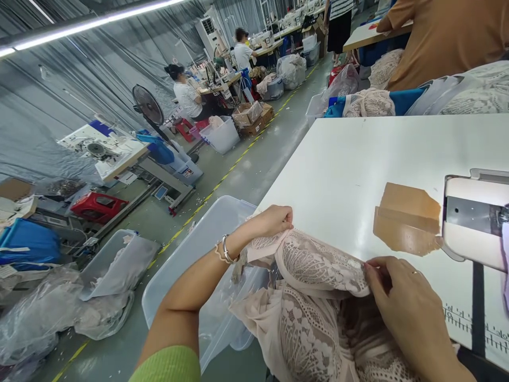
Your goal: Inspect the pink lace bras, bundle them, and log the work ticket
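Head view. The lace bra (324, 262) is up between your two hands, over the near left part of the white table (350, 159); that corner is hidden behind the fabric. Your left hand (276, 220) has its fingers curled in tight on the bra's upper left end, no gap visible. Your right hand (409, 302) pinches the other end between thumb and forefinger; the remaining fingers are partly hidden, so I cannot tell how they bear. More lace garments (310, 339) bunch below — what supports them is out of sight. A clear tub (149, 300) stands lower, beside the left edge. A brown patch (407, 220) and the sewing machine (475, 228) sit toward the right edge.

Risks, as judged: unequal pull from your hands could stretch the lace askew. The right pinch takes little cloth, so a tug might free it. Your bracelet (225, 249) could snag loose lace. The lower bunch — if dragged — could slide off.
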`<state>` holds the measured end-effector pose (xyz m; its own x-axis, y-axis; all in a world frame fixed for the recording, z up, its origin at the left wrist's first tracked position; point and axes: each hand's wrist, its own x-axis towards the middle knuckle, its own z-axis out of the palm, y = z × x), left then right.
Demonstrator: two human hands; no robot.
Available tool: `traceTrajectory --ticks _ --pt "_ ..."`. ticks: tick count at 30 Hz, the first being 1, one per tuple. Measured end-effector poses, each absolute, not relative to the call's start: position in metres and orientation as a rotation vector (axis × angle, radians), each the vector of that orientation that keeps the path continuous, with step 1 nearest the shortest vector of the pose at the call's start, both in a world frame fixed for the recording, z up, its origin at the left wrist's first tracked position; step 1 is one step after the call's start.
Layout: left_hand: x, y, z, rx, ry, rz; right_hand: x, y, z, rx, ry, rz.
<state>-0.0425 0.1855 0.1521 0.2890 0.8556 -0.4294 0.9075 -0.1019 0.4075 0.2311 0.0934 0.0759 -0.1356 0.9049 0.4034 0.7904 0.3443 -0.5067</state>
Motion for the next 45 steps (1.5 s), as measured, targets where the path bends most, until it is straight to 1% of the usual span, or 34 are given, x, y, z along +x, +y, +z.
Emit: traceTrajectory --ticks 7,11,15,19,26,45 --pt "-0.043 0.183 0.151 1.925 1.6 -0.102 0.23 0.094 0.077 -1.472 -1.97 0.22" --pt "-0.044 0.182 0.147 1.938 1.595 -0.084 0.231 0.093 0.07 -1.442 -1.985 0.044" --pt "-0.046 0.184 0.14 1.966 1.574 -0.06 0.245 0.082 0.061 -1.252 -2.164 -0.095" --pt "-0.048 0.186 0.135 1.962 1.578 -0.045 0.26 0.067 0.058 -1.143 -2.225 -0.124" --pt "-0.045 0.185 0.139 1.923 1.597 -0.058 0.261 0.059 0.057 -1.193 -2.165 -0.088" --pt "-0.046 0.185 0.139 1.92 1.586 -0.036 0.256 0.062 0.057 -1.192 -2.09 -0.131"
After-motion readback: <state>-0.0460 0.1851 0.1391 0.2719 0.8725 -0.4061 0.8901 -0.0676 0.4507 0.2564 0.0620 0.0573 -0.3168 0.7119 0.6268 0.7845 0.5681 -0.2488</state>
